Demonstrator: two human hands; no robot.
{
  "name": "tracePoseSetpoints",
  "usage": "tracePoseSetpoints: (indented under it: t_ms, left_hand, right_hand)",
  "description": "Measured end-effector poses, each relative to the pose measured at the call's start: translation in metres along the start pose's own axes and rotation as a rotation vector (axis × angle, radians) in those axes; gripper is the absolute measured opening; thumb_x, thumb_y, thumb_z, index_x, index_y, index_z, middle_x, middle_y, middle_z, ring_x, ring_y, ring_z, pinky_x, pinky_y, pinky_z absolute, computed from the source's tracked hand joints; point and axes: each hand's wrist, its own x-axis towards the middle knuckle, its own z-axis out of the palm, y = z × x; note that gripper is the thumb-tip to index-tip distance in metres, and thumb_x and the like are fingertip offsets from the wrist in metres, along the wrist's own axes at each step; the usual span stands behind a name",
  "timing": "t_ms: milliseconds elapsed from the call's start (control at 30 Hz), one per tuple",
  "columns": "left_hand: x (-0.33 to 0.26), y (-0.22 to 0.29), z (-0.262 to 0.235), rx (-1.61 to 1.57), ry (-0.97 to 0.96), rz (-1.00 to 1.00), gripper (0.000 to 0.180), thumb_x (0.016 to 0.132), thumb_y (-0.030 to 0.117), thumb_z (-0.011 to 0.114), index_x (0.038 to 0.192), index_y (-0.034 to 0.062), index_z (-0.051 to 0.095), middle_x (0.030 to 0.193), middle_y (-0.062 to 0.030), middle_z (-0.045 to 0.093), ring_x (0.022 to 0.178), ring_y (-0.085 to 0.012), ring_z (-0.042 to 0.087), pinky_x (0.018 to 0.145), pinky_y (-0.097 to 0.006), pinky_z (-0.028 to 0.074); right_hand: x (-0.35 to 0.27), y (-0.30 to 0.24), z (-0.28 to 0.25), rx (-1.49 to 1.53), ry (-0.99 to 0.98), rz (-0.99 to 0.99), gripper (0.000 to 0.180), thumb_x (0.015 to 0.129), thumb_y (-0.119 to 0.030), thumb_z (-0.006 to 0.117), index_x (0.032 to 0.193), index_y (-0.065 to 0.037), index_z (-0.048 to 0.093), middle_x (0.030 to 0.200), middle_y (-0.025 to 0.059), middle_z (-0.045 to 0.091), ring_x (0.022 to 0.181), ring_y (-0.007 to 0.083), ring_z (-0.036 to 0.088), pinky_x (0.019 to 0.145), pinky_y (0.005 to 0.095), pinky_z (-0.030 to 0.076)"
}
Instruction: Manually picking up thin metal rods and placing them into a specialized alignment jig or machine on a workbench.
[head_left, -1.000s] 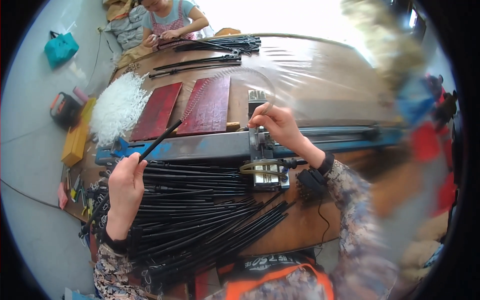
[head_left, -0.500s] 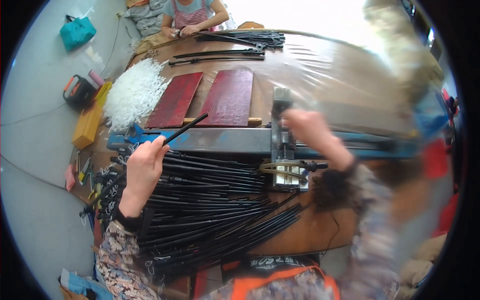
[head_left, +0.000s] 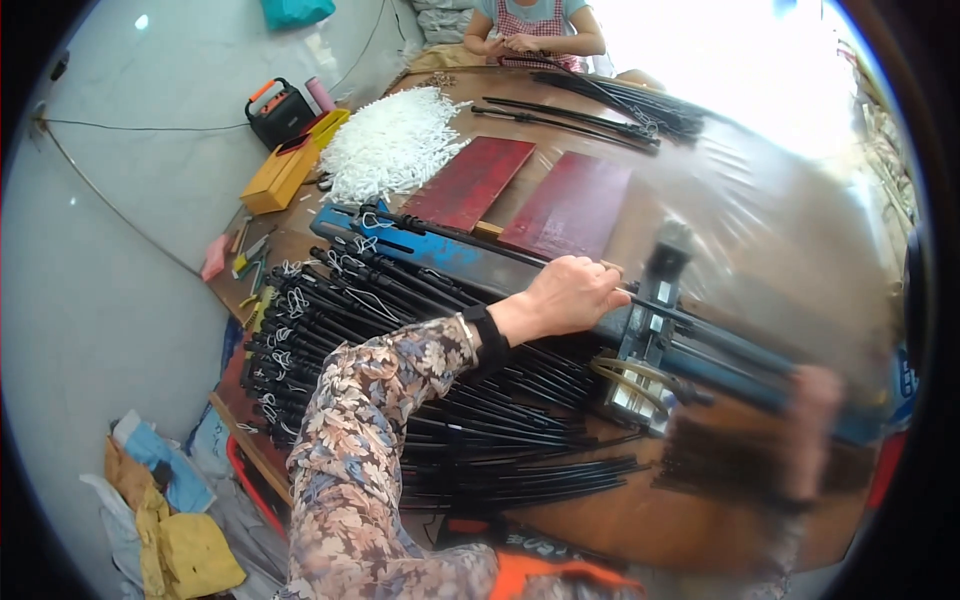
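My left hand (head_left: 565, 298) is closed round a thin black rod (head_left: 490, 245). The rod lies slantwise along a blue-and-grey metal rail (head_left: 440, 258), its thicker end at the rail's left. Just beyond my fingers, its other end reaches a metal clamp fixture (head_left: 650, 322) that sits across the rail. Two yellowish hoses (head_left: 632, 378) loop over the near side of this fixture. To the right of it is my right hand (head_left: 815, 400), smeared by motion, so its fingers and anything in them cannot be made out.
Many black rods with white cord loops (head_left: 450, 400) cover the table's near left. A dark pile (head_left: 720, 460) lies right of the fixture. Behind the rail are two red boards (head_left: 575, 205) and a heap of white pieces (head_left: 390, 145). Another person (head_left: 535, 40) sits at the far edge.
My left hand has moved right, laying the raised rod along the rail up to the fixture. My right hand has left the fixture's top and swung right and nearer. The view has turned.
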Motion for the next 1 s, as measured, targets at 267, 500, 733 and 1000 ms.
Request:
tracePoseSetpoints:
  t_ms: [267,500,733,1000]
  left_hand:
    - [0.003,0.000,0.006,-0.142,-0.040,-0.108,0.023,0.092,0.029,0.069,0.085,0.0079,0.066,0.091,-0.0083,0.068,0.091,-0.0303,0.065,0.078,-0.043,0.052]
    - [-0.004,-0.007,0.004,-0.247,-0.049,-0.127,0.022,0.091,0.028,0.070,0.087,0.0074,0.063,0.094,-0.0102,0.066,0.091,-0.0322,0.065,0.076,-0.045,0.053]
    - [0.004,-0.004,0.005,-0.062,-0.169,-0.096,0.022,0.096,0.028,0.063,0.084,0.0097,0.060,0.074,-0.0129,0.068,0.072,-0.0353,0.070,0.059,-0.047,0.054]
    - [0.008,-0.002,-0.002,-0.045,-0.229,-0.096,0.025,0.098,0.029,0.061,0.085,0.0087,0.057,0.076,-0.0124,0.067,0.072,-0.0356,0.068,0.058,-0.047,0.051]
  right_hand:
    - [-0.005,0.006,0.025,0.037,0.111,0.032,0.012,0.098,-0.012,0.056,0.092,-0.004,0.061,0.085,0.0164,0.059,0.085,0.0369,0.059,0.077,0.0464,0.044]
    - [-0.002,-0.023,0.015,-0.036,0.079,-0.012,0.013,0.096,-0.011,0.058,0.104,-0.002,0.065,0.101,0.0171,0.065,0.101,0.0368,0.061,0.090,0.0463,0.045]
    - [-0.001,-0.135,-0.025,0.085,0.152,-0.270,0.027,0.089,-0.005,0.066,0.115,0.000,0.068,0.120,0.0161,0.070,0.126,0.0368,0.059,0.111,0.0538,0.037]
    - [-0.019,-0.152,-0.010,0.268,0.076,-0.171,0.034,0.083,-0.010,0.074,0.116,-0.002,0.067,0.110,0.0119,0.071,0.108,0.0324,0.062,0.095,0.0478,0.045]
